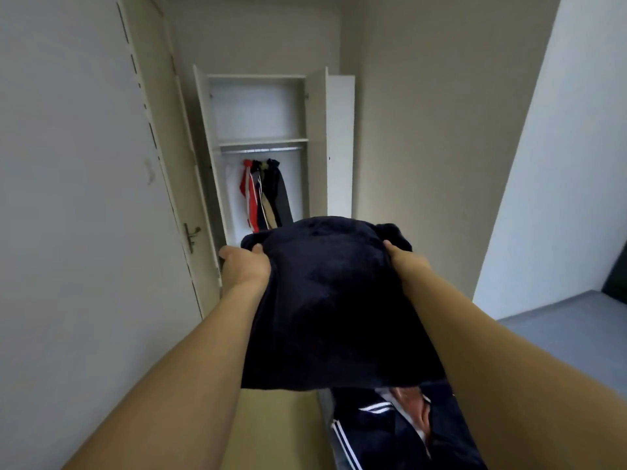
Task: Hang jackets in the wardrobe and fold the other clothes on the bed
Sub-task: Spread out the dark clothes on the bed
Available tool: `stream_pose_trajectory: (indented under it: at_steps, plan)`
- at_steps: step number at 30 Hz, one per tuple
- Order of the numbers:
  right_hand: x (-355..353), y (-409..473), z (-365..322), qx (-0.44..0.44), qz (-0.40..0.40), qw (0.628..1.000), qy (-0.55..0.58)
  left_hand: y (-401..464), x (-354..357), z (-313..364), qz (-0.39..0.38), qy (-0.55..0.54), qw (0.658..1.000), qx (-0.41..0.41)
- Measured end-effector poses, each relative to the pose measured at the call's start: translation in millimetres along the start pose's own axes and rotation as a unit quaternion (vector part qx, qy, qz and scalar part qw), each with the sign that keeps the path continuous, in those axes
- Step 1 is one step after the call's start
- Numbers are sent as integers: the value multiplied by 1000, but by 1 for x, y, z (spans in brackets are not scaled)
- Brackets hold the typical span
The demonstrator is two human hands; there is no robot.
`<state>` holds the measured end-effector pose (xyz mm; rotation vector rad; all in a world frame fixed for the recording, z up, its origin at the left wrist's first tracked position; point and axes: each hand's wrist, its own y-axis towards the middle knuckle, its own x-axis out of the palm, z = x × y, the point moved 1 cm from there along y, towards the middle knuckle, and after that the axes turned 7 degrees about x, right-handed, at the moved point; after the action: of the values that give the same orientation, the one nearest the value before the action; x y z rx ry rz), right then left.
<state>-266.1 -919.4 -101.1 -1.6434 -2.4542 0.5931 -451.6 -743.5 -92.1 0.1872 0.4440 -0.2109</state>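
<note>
Holding: a dark navy garment (334, 300), spread between both hands in front of the wardrobe (261, 110).
Left hand (244, 266): grips the garment's left upper edge, thumb on top of the cloth.
Right hand (405, 261): grips the right upper edge, fingers hidden under the fabric.
Wardrobe: doors open, straight ahead beyond the garment.
Hanging clothes (263, 195): red, tan and dark pieces on the rail inside the wardrobe.
Striped clothing (373, 432): below the garment, nearer than the wardrobe; it seems to lie on a bed, though the view is cut off.
Door (163, 184): left of the wardrobe, with a metal handle (191, 236).
</note>
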Motion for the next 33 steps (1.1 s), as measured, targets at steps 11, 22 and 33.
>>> stream_pose_trajectory:
  at_steps: [11, 22, 33]
  plan:
    - [207, 240, -97, 4, -70, 997, -33, 275, 51, -5, 19, -18, 999, 25]
    - [408, 455, -233, -4, -74, 997, -23, 589, 127, 0, 21, -3, 999, 29]
    - [602, 689, -365, -60, -49, 997, 7, 930, 244, 29, 0, 31, 997, 65]
